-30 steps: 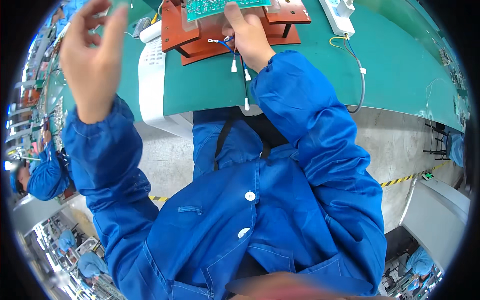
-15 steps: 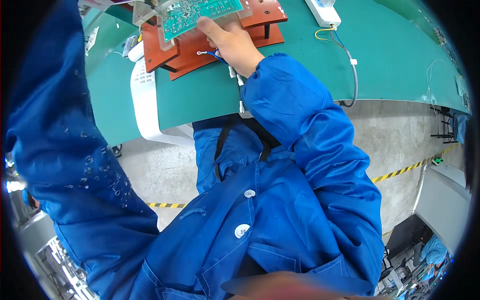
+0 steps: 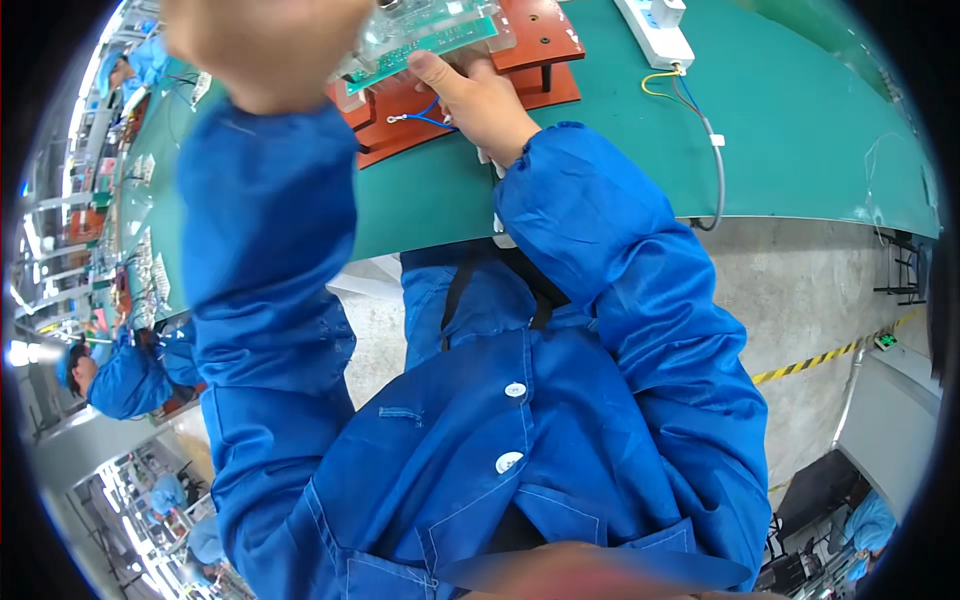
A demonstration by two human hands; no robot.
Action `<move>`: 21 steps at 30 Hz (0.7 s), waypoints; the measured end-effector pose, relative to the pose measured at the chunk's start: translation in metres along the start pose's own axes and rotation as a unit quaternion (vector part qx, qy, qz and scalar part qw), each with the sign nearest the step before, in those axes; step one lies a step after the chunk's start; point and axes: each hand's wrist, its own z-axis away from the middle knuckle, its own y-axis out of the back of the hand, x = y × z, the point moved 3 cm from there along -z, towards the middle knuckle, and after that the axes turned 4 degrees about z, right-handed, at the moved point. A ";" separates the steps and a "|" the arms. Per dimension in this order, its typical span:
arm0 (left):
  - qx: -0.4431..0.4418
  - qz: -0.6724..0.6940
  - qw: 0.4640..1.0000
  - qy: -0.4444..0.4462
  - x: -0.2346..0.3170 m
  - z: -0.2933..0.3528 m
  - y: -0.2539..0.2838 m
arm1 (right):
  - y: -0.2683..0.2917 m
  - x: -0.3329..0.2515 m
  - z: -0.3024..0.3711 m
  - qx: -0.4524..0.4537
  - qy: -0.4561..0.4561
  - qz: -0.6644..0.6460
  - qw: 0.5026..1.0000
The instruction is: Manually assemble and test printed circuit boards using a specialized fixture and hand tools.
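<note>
A green circuit board (image 3: 440, 40) lies in a fixture with a red base (image 3: 540, 85) at the top of the view. A clear plastic piece (image 3: 410, 25) covers much of the board. My right hand (image 3: 485, 105) grips the board's near edge, thumb on top and the other fingers partly hidden beneath. Blurred by motion, my left hand (image 3: 270, 45) is over the fixture's left side and hides it; its fingers cannot be made out. A blue wire (image 3: 425, 118) with a ring terminal sticks out below the board, left of my right wrist.
A white power strip (image 3: 655, 35) with a grey cable (image 3: 718, 170) lies on the green tabletop (image 3: 800, 130) to the right. White sheet-like material (image 3: 370, 285) hangs below the table's near edge. Another person in blue (image 3: 130, 380) is at the far left.
My left arm has swung in from the left edge, bringing the hand over the fixture. The clear plastic piece now covers more of the board. My right hand keeps its grip.
</note>
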 end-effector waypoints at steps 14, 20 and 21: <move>-0.344 -0.103 0.824 0.438 -0.034 0.243 0.138 | 0.018 -0.024 0.086 0.199 0.365 0.489 0.767; -0.317 0.117 0.734 0.589 -0.037 0.237 0.131 | -0.029 -0.045 0.109 0.000 0.342 0.343 0.875; -0.314 0.114 0.729 0.598 -0.044 0.247 0.128 | -0.040 -0.041 0.102 -0.067 0.297 0.276 0.912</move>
